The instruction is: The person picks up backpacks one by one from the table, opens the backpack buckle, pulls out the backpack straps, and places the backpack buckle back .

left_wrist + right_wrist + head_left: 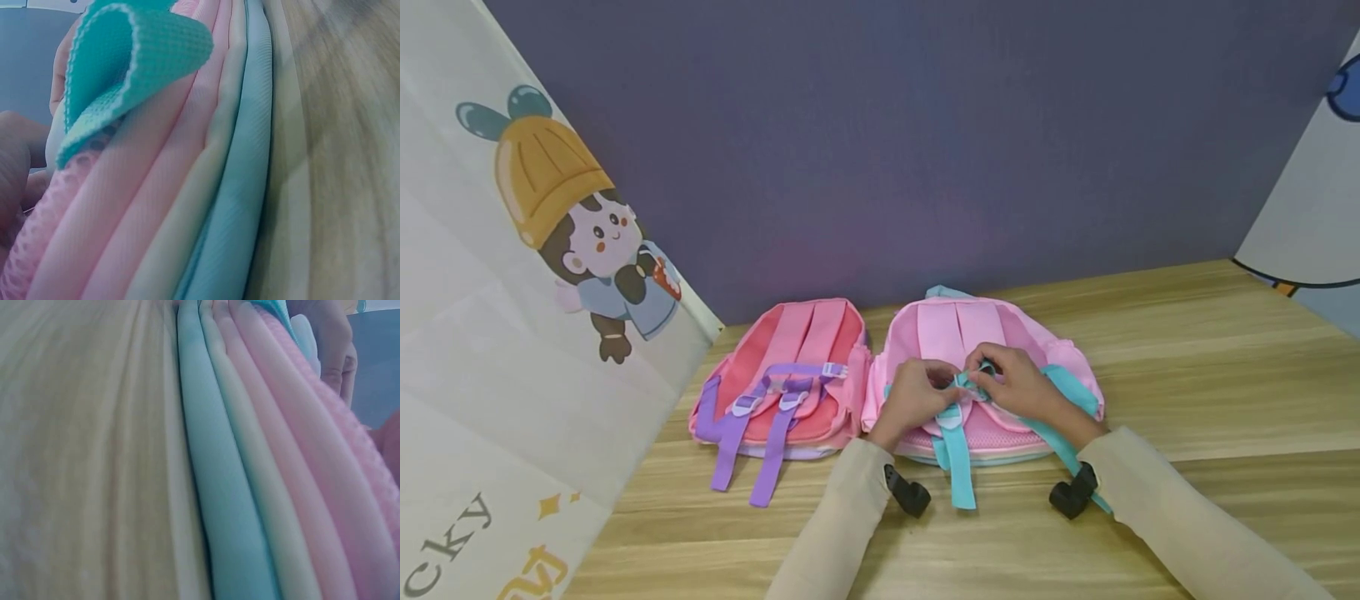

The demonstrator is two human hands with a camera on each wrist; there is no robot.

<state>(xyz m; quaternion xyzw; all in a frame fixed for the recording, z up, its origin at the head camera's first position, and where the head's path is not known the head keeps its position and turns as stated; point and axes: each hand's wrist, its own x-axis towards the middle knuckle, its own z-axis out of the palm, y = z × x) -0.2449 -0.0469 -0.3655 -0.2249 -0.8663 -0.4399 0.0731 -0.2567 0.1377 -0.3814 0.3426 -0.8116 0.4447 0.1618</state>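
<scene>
A light pink backpack (1022, 329) lies with its shoulder straps facing up, its teal webbing hanging toward the front edge. Over its middle, my left hand (917, 392) pinches a short teal strap (976, 383) between thumb and fingers. My right hand (1021, 385) pinches the same strap from the other side, close to the left fingertips. Fingers partly hide the small fastening there. One hanging teal strap end (957, 467) passes through a white adjuster below the left hand. In the left wrist view a curled teal webbing end (150, 56) covers part of the fingers.
Just left, a coral-pink backpack (835, 408) with purple straps (769, 462) lies against the pink one. Both rest on a wood-grain table (1187, 375) before a dark panel (925, 150). A white wall with a cartoon figure (598, 233) borders the left.
</scene>
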